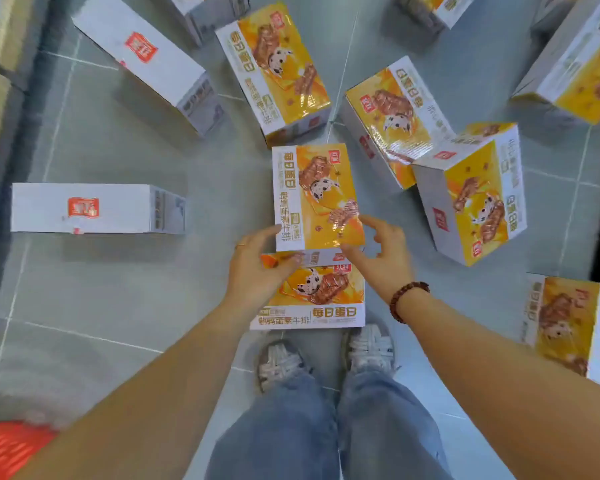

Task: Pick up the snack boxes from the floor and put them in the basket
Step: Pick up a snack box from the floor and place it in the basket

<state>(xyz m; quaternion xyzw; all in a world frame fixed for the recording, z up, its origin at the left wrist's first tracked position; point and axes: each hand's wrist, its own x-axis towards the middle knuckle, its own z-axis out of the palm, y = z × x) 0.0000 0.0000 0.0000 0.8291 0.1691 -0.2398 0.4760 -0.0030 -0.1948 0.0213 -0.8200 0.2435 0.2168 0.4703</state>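
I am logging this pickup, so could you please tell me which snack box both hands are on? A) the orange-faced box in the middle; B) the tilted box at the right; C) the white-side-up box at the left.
A: the left hand and right hand each have thumb and forefinger at a near corner of the middle box.

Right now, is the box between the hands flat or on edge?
Flat: the box shows its wide yellow printed face upward.
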